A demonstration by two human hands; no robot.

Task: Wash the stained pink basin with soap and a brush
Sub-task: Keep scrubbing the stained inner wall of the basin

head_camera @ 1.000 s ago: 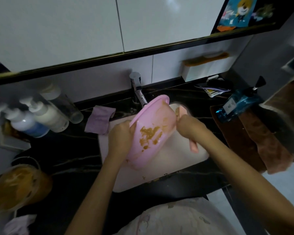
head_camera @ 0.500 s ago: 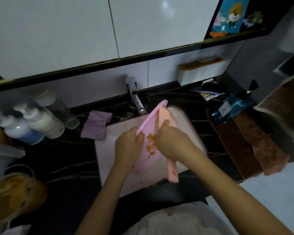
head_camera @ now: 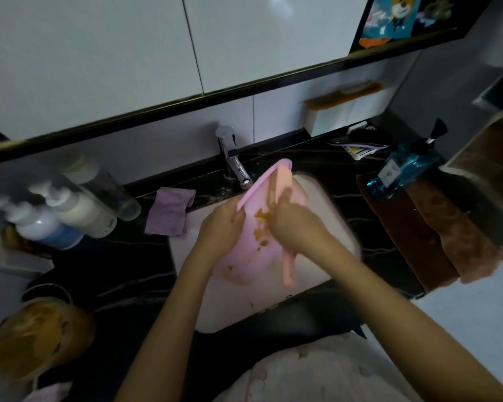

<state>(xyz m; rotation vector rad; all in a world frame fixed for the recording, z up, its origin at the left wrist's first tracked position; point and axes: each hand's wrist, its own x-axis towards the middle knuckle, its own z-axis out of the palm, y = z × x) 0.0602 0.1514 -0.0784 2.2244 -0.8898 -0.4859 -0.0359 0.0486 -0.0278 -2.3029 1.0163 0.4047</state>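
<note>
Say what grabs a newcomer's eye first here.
The pink basin, tilted over the white sink at centre, smeared with brown stains. The left hand grips its rim while the right hand holds a pink brush against the inside. An orange-brown tub sits bottom left.

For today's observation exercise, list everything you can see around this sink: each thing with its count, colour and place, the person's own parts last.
basin: 1, pink with brown stains, tilted over the sink
brush: 1, pink, inside the basin
sink: 1, white, set in the counter
tap: 1, chrome, behind the sink
counter: 1, black marbled
cloth: 1, lilac, left of the sink
pump bottles: 2, white and white-blue, far left
clear bottle: 1, beside the pumps
blue bottle: 1, right
towels: 2, brown, right
bucket: 1, orange-brown, lower left
left hand: on the basin's rim
right hand: gripping the brush
</note>
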